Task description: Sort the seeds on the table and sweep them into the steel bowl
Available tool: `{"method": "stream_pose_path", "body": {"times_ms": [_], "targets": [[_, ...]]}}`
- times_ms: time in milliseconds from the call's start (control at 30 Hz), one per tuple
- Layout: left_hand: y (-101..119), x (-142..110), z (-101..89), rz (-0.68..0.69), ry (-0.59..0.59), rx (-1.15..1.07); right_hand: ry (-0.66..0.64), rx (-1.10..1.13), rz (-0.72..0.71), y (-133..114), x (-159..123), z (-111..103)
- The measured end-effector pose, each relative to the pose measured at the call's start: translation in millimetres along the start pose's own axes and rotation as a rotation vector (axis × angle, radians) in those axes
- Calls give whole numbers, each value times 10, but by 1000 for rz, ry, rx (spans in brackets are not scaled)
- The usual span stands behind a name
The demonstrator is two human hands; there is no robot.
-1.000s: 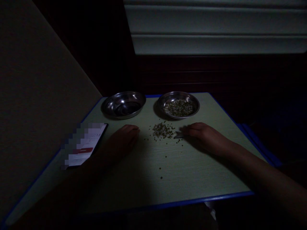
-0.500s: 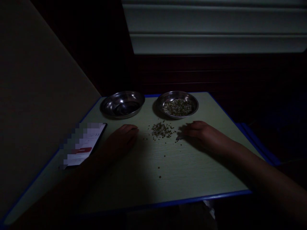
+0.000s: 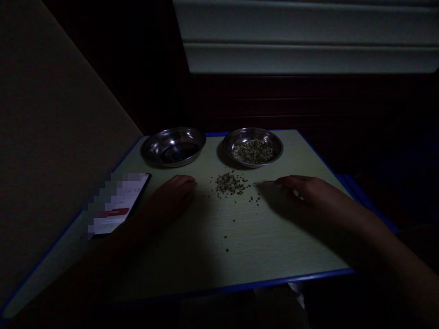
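A small heap of green and white grains (image 3: pixel 229 183) lies on the pale table, with stray green ones around it. To the right of the heap, my right hand (image 3: pixel 305 189) is closed on a thin metal tool (image 3: pixel 269 182). The tool points left towards the grains, its far end too dim to make out. My left hand (image 3: pixel 176 189) rests on the table left of the heap, in shadow, fingers curled together and nothing visible in them. Behind the heap stands a metal bowl (image 3: pixel 253 163) containing more mixed grains.
A second metal bowl (image 3: pixel 173 162), dark inside, stands at the back left of the table (image 3: pixel 267 246). A phone (image 3: pixel 118 210) with a lit screen lies by my left forearm. The table has a blue edge, and a wall (image 3: pixel 61 114) rises along its left side.
My right hand has drawn back to the right, away from the heap, and the metal tool shows more clearly. My left hand has stayed in place. The view has shifted slightly.
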State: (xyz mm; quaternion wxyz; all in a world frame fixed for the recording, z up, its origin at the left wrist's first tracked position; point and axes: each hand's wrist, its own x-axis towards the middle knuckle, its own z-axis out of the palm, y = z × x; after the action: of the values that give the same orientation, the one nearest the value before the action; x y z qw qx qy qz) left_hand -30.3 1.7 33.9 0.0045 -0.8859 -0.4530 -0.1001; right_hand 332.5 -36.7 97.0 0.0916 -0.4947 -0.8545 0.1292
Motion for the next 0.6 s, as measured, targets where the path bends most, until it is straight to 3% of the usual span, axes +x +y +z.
{"method": "stream_pose_path", "body": {"times_ms": [300,600], "targets": [[-10,-4,-6,-9,9,-9,-114,161,23,-30,6,71],[-18,3,6,10,9,-13,-95,49,37,-43,70,138]]}}
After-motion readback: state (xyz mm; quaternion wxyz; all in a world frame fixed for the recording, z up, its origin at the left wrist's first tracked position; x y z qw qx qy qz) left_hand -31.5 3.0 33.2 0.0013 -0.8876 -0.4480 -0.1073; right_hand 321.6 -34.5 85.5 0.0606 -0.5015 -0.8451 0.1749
